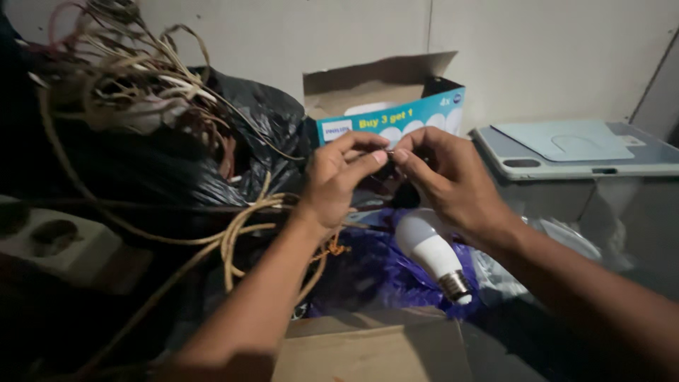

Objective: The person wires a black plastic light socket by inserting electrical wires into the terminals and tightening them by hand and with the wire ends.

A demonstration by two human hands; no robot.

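My left hand (338, 177) and my right hand (453, 180) meet fingertip to fingertip in the middle of the view, pinching a small dark thing, perhaps a wire end (390, 153), between them; what it is stays too small and dim to tell. Below my right hand lies a white light bulb (431, 251) with its metal screw base pointing down-right, resting on purple plastic (368, 272). Behind the hands stands an open blue-and-cardboard bulb box (385, 106).
A tangle of beige and reddish wires (134, 78) sits on a black plastic bag (184, 163) at left, with loops (240, 233) trailing down. A white socket strip (56, 240) lies far left. A grey lidded bin (580, 152) stands right. A cardboard flap (368, 350) is below.
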